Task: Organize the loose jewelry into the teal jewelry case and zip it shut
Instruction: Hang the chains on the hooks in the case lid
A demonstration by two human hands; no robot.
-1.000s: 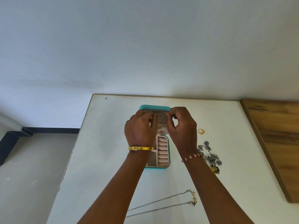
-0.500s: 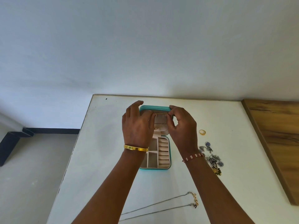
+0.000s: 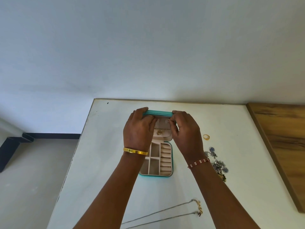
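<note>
Head view: teal jewelry case [image 3: 170, 175] open on white table [image 3: 99, 146], lid upright; left hand [image 3: 137, 129] and right hand [image 3: 186, 131] each pinching a thin gold chain [image 3: 167, 119] against the lid lining; 1 gold ring [image 3: 206, 137] lying to the right.

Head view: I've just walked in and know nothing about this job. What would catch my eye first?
Two hands, left and right, at the upright lid of an open teal case mid-table, the right pinching a fine chain against the lid lining. To the right lie a gold ring and a heap of silver-blue jewelry. Two long chains trail along the near edge.
</note>
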